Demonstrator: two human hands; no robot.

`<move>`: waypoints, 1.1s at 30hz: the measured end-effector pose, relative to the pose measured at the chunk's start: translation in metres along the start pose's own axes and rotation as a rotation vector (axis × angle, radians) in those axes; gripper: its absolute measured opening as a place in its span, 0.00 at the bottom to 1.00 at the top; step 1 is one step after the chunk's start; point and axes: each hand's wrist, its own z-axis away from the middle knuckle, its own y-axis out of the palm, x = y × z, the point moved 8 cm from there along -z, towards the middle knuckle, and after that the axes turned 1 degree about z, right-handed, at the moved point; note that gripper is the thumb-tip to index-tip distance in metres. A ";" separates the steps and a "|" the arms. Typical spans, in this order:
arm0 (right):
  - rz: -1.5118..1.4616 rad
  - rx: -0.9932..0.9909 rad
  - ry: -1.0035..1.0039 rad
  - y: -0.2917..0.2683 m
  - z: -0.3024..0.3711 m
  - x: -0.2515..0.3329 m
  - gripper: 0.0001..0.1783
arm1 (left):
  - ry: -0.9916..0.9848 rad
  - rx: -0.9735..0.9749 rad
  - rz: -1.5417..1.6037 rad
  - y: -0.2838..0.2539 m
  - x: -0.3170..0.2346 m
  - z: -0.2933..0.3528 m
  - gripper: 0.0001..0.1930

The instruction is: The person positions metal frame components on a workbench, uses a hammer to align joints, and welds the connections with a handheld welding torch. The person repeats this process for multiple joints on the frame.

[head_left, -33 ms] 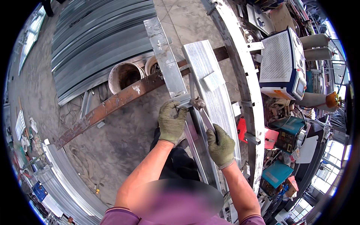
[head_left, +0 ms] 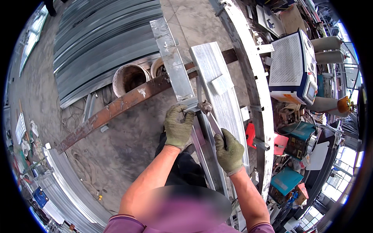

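I'm in a cluttered workshop with a stained, grey concrete floor [head_left: 128,139]. One rusty brown beam [head_left: 116,109] slants above it, and two metal bars lie across the beam: a narrow bar [head_left: 167,48], dull and scuffed, and a wide bar [head_left: 211,62], brushed and bright, with one small flat block [head_left: 222,84] on it. Past them, on my right, runs a long, pale, curving-looking rail [head_left: 254,77]. Beyond the rail I see one boxy white-and-blue machine [head_left: 285,58], three rounded cylinders [head_left: 326,43] and two teal boxes [head_left: 287,179]. Ahead to the left lies a stack of long, ridged, silvery strips [head_left: 105,42], with two round, grimy buckets [head_left: 118,83] beside it.

Both my hands wear knitted olive gloves. My left hand [head_left: 179,126] pinches one short, smooth metal piece [head_left: 189,103] at the near end of the narrow bar. My right hand [head_left: 229,152] is closed around the hammer [head_left: 204,106]; its lumpy head sits right by the piece, whether touching I can't tell.
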 end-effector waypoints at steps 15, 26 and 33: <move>-0.031 0.117 0.100 0.009 0.002 -0.006 0.19 | -0.170 -0.034 0.138 -0.002 0.007 0.032 0.40; -0.034 0.113 0.174 0.009 0.008 -0.017 0.18 | -0.529 0.315 0.219 0.007 0.037 0.054 0.62; -0.041 0.130 0.184 0.008 0.007 -0.014 0.17 | -0.463 0.333 0.009 0.017 0.037 0.044 0.59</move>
